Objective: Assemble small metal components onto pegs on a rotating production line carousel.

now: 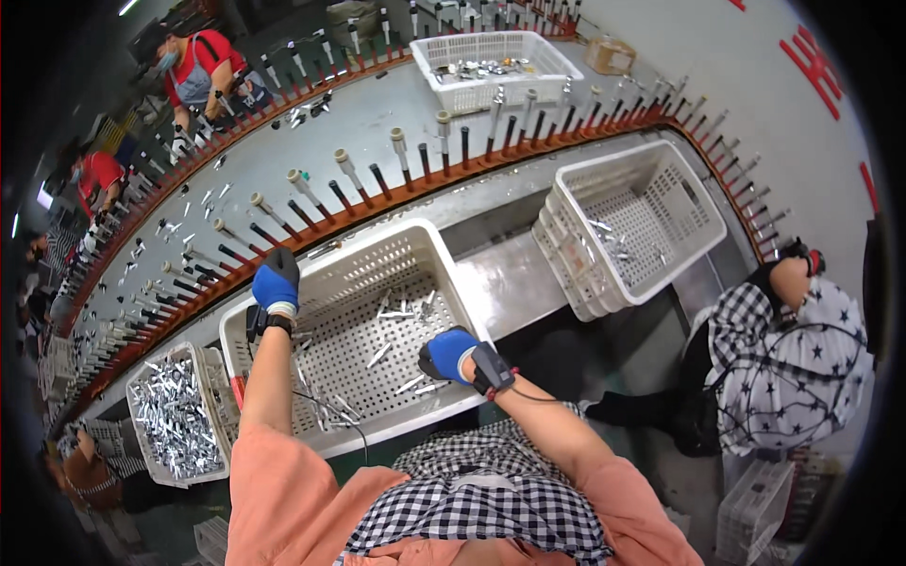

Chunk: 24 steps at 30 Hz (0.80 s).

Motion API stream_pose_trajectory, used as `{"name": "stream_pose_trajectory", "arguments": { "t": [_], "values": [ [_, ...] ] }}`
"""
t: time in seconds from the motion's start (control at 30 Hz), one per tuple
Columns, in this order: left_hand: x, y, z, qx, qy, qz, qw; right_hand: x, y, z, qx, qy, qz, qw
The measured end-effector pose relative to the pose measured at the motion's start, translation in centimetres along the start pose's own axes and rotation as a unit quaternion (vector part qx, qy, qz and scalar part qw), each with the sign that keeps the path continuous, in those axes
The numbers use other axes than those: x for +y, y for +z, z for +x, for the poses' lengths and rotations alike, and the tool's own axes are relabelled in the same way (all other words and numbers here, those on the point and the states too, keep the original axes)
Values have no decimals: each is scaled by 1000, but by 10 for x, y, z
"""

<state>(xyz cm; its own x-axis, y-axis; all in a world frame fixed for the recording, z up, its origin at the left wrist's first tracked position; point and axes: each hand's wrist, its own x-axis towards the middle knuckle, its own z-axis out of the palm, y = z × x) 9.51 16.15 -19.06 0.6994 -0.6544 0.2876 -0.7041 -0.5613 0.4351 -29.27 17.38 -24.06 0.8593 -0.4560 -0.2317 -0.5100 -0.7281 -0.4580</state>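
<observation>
My left hand (276, 281), in a blue glove with dark fingers, is at the near edge of the peg-lined rail, above the far left side of a white perforated crate (451, 283). Its fingers are bent together, and what they hold is hidden. My right hand (451, 355), gloved the same way, hovers by the crate's right wall with its fingers curled in; I cannot make out anything in them. Several slim silvery metal parts (379, 355) lie scattered on the crate floor. Close by my left hand stand dark-tipped red pegs (267, 236), some capped with pale-ended metal pieces (305, 186).
A smaller crate (226, 453) heaped with metal parts stands at the left. Stacked crates (576, 255) are on the right, beside a seated person (793, 368). Another crate (444, 94) and a cardboard box (609, 57) sit beyond the pegs. Co-workers (203, 75) work far left.
</observation>
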Motion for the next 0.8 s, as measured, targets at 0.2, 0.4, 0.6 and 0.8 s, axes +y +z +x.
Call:
{"name": "stream_pose_trajectory", "arguments": {
  "t": [0.2,0.4,0.6,0.8],
  "values": [
    [20,-7,-5,-70,17,37,997,-3,-1,-27,1,9,19,1000],
    [23,-15,-17,-79,60,-59,993,-1,-11,-30,3,60,19,998],
    [27,-14,-36,-101,188,-310,926,-12,-68,-31,99,19,416,904],
    [108,-55,-9,-209,136,-453,856,85,-224,44,539,-58,364,757]
  ]
}}
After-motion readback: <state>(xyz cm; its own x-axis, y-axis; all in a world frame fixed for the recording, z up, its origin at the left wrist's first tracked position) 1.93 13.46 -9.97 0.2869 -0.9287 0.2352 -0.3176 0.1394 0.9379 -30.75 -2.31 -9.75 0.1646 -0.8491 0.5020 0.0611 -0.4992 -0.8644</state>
